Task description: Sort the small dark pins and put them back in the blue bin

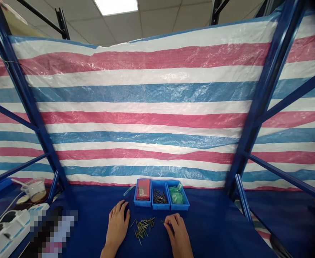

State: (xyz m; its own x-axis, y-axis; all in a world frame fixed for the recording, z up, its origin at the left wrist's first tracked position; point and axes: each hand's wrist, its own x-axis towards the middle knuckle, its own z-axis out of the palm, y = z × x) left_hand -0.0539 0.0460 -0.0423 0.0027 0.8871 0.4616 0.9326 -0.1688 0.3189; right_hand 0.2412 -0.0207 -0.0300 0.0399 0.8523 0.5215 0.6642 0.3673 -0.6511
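My left hand (117, 224) lies on the blue tabletop with its fingers loosely stretched, holding nothing. To its right is a loose pile of thin brass-coloured metal pins (143, 227); their exact kind is too small to make out. My right hand (178, 233), on the other side of the pile, pinches between thumb and fingertips what looks like one thin metal pin (162, 221), mostly hidden. Behind the pile three blue bins stand side by side: a left bin (142, 204) with a red packet, a middle bin (161, 206) with dark thin metal pieces, and a right bin (180, 207) with green plastic bags.
A small clear-green packet (129, 190) lies left of the bins. At the far left are a white power strip (17, 225) with plugs and cables, and a clear plastic cup (35, 187). Blue metal posts flank the table, before a striped tarp (146, 122).
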